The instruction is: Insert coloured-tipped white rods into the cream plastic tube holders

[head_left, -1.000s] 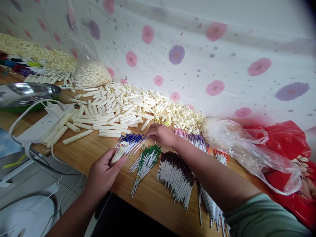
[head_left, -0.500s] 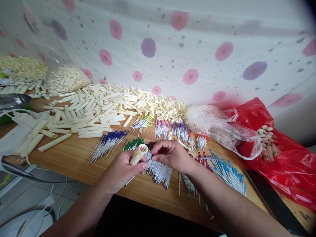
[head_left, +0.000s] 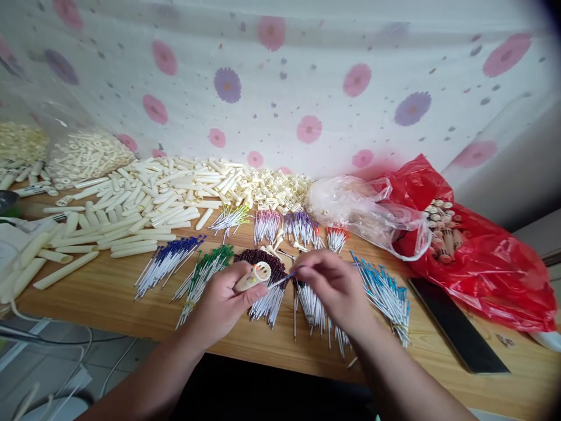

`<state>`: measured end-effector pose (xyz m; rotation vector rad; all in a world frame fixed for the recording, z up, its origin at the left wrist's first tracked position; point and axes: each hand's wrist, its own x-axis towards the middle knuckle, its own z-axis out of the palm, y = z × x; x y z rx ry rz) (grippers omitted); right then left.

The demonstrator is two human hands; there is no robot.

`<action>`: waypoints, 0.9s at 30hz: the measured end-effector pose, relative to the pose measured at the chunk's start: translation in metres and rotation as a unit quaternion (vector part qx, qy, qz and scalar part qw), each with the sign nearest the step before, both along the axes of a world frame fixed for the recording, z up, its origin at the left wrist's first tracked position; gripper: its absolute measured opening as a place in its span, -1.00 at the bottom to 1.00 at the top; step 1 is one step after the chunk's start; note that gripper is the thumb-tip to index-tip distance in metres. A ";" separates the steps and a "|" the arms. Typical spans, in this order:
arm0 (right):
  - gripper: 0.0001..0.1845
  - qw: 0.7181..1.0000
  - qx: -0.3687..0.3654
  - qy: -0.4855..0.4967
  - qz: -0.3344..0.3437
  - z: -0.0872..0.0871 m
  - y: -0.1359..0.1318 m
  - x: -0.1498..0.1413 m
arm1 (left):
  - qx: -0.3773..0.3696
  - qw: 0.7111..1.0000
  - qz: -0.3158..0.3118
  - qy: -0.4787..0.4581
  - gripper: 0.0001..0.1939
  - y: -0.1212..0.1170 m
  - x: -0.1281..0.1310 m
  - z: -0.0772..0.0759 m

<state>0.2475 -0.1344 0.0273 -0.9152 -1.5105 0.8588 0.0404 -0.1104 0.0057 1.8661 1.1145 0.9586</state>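
Observation:
My left hand (head_left: 228,298) is closed around a cream pen barrel (head_left: 249,279), holding it tilted with its round, slotted open end facing up and right. Small spots of orange and yellow show in and around that opening. Close by on the right, the fingertips of my right hand (head_left: 331,280) pinch a thin pen refill (head_left: 280,281) by its dark blue end. Its white shaft slants down towards the left thumb; whether the thumb touches it I cannot tell. Beneath the hands lie dark maroon-ended refills (head_left: 267,310), with green-ended refills (head_left: 205,275) to the left.
Blue-ended refills (head_left: 169,263) and light-blue-ended refills (head_left: 385,298) flank the hands. Cream barrels (head_left: 144,204) are heaped at the back left. To the right are a clear plastic bag (head_left: 355,202), a red bag (head_left: 486,269) and a black flat slab (head_left: 458,327).
My right hand has drawn away to the right with the refill, and more of its white shaft shows. The left hand keeps the barrel. The camera has turned right.

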 end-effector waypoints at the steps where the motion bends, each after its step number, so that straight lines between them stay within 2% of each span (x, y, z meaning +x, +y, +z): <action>1: -0.95 0.998 0.051 0.012 -0.038 0.010 -0.008 0.008 | 0.035 0.999 -0.002 0.005 -0.80 0.001 0.000 -0.001; 3: -0.91 0.978 0.154 0.041 -0.137 0.029 -0.027 0.019 | 0.089 0.996 -0.026 0.005 -0.82 0.004 -0.001 -0.003; 5: -0.88 0.963 0.216 -0.002 -0.161 0.046 -0.044 0.024 | 0.116 0.991 -0.062 -0.011 -0.86 0.006 -0.002 -0.006; 10: -0.70 0.957 0.208 -0.193 -0.056 0.072 -0.060 0.015 | 0.137 0.983 -0.111 -0.043 -0.95 0.006 -0.001 -0.009; 13: -0.66 0.944 0.236 -0.227 -0.030 0.075 -0.056 0.007 | 0.142 0.982 -0.116 -0.039 -0.94 0.005 -0.001 -0.007; 17: -0.67 0.940 0.250 -0.229 -0.041 0.067 -0.049 -0.005 | 0.142 0.984 -0.106 -0.027 -0.92 0.003 -0.001 -0.005; 22: -0.71 0.946 0.248 -0.201 -0.045 0.060 -0.046 -0.011 | 0.145 0.984 -0.103 -0.021 -0.92 0.004 -0.001 -0.003; 27: -0.65 0.953 0.227 -0.195 -0.047 0.067 -0.053 -0.004 | 0.142 0.985 -0.095 -0.026 -0.88 0.005 -0.001 -0.003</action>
